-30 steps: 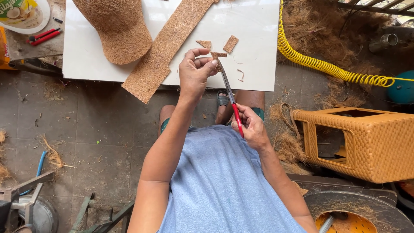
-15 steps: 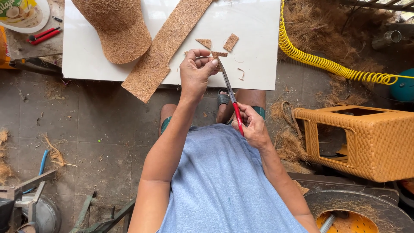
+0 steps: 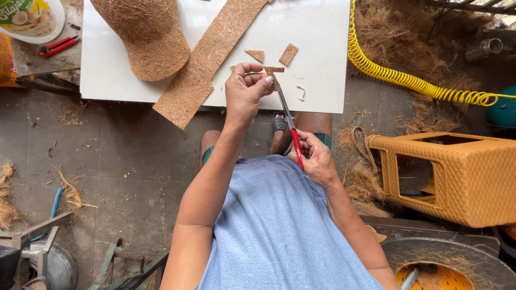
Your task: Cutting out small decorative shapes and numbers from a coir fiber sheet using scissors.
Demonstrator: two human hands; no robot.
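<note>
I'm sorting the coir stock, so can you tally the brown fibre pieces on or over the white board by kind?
Cap-shaped fibre form: 1
Long fibre strip: 1
Small loose offcuts on the white board, one triangular and one oblong: 2
Small piece pinched in the left hand, at the scissors held by the right hand: 1
Total: 5

You see red-handled scissors point(image 3: 293, 140), a brown fibrous strip point(image 3: 207, 58) on a white board point(image 3: 322, 64), a yellow coiled hose point(image 3: 408, 80), an orange woven basket point(image 3: 462, 177) and a blue shirt point(image 3: 279, 231).
</note>
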